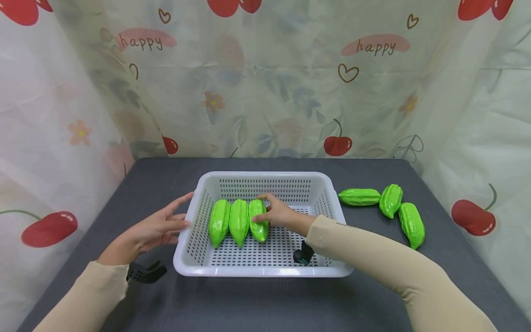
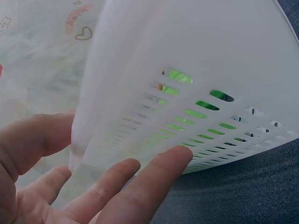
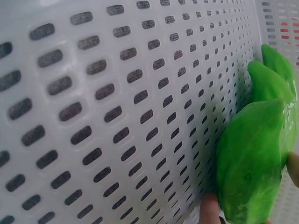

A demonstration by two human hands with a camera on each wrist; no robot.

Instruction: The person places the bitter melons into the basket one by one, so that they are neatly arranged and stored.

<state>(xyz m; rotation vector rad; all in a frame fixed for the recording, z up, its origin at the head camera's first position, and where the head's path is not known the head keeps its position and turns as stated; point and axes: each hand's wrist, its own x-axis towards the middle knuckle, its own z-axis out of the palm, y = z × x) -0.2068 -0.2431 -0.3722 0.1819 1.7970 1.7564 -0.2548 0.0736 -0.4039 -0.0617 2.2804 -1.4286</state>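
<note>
Three glossy, ridged green bitter melons lie side by side in a white perforated plastic basket (image 1: 265, 272). My right hand (image 1: 280, 214) reaches over the right side and grips the rightmost bitter melon (image 1: 258, 221), thumb and fingers on either side of it. In the right wrist view that bitter melon (image 3: 250, 163) rests against the holed basket floor (image 3: 140, 98). Beside it lie the middle bitter melon (image 1: 239, 223) and the left one (image 1: 220, 223). My left hand (image 1: 153, 230), fingers spread and fairly straight, is at the basket's left rim; green shows through the slots.
To the right of the basket, several things share the dark table (image 1: 269, 304): a sideways bitter melon (image 1: 359, 197), another bitter melon (image 1: 391, 201) and a larger one (image 1: 412, 225). A patterned curtain (image 1: 265, 92) hangs behind and at both sides.
</note>
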